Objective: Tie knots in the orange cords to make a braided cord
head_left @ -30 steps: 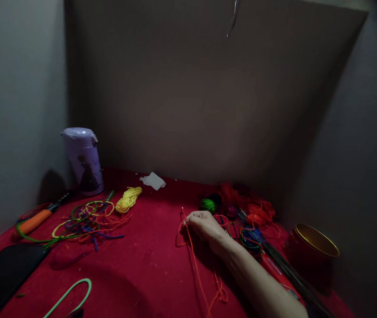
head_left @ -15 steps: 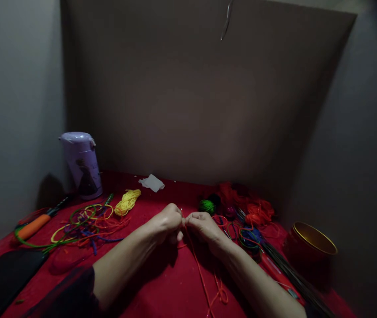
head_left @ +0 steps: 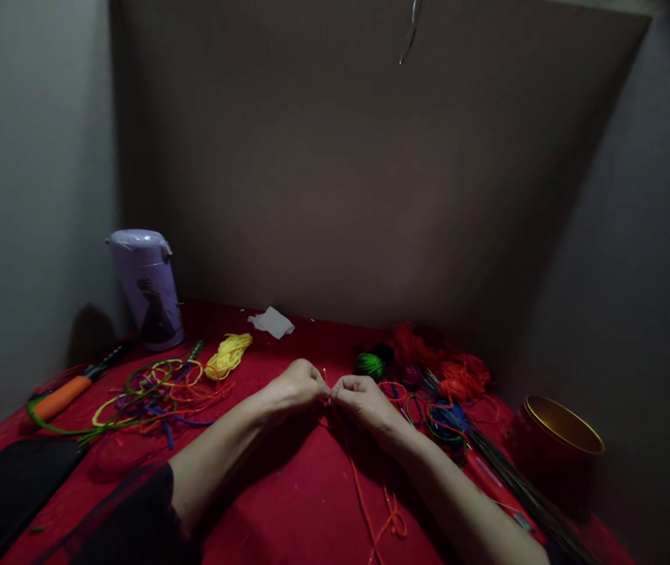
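My left hand and my right hand meet fingertip to fingertip over the middle of the red cloth. Both are closed in a pinch on a thin orange-red cord. From the fingers the cord runs down toward me, with a small loop lying on the cloth by my right forearm. A tiny pale tip stands just above the fingertips, too small to name. The exact spot where the fingers grip is hidden.
Left: purple flask, orange-handled tool, tangled cords, yellow yarn, black flat object. Behind lies white paper. Right: green yarn ball, orange yarn, dark thin sticks, gold-lined pot.
The fingers of my left hand have drawn together, and its lower fingers have tucked out of sight. My right hand stays nearly in place. The view has shifted slightly.
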A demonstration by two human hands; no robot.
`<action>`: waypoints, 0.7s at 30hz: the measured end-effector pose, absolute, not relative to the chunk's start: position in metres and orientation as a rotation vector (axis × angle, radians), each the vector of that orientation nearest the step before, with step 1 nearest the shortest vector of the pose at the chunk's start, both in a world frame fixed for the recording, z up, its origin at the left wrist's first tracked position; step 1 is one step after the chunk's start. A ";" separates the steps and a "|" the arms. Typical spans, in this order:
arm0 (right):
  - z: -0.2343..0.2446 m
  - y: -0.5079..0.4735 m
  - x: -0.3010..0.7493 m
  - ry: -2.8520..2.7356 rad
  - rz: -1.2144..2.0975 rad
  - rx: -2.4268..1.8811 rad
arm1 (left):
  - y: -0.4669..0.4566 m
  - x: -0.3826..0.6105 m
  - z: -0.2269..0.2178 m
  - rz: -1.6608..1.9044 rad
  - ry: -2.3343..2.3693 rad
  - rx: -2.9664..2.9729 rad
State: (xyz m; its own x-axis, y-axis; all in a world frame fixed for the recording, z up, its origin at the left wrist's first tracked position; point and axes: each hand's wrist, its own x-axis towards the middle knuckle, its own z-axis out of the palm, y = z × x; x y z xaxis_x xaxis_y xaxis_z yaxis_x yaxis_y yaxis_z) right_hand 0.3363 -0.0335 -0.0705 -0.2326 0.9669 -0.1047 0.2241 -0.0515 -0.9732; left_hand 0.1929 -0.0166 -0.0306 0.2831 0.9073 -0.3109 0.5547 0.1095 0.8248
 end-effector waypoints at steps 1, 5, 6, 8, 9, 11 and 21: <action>-0.071 -0.033 0.336 -1.528 1.328 -1.306 | -0.017 0.193 -0.030 0.458 1.384 1.556; -0.070 -0.033 0.336 -1.619 1.184 -1.353 | -0.017 0.194 -0.032 0.506 1.380 1.475; -0.070 -0.033 0.337 -1.649 1.111 -1.392 | -0.017 0.194 -0.032 0.504 1.382 1.454; -0.067 -0.033 0.337 -1.696 0.921 -1.471 | -0.016 0.194 -0.033 0.492 1.389 1.406; -0.065 -0.035 0.336 -1.714 0.819 -1.500 | -0.016 0.194 -0.033 0.487 1.387 1.375; -0.059 -0.039 0.334 -1.774 0.653 -1.523 | -0.016 0.194 -0.034 0.494 1.378 1.316; -0.021 -0.075 0.333 -2.457 0.708 -1.373 | -0.015 0.195 -0.040 0.486 1.254 1.086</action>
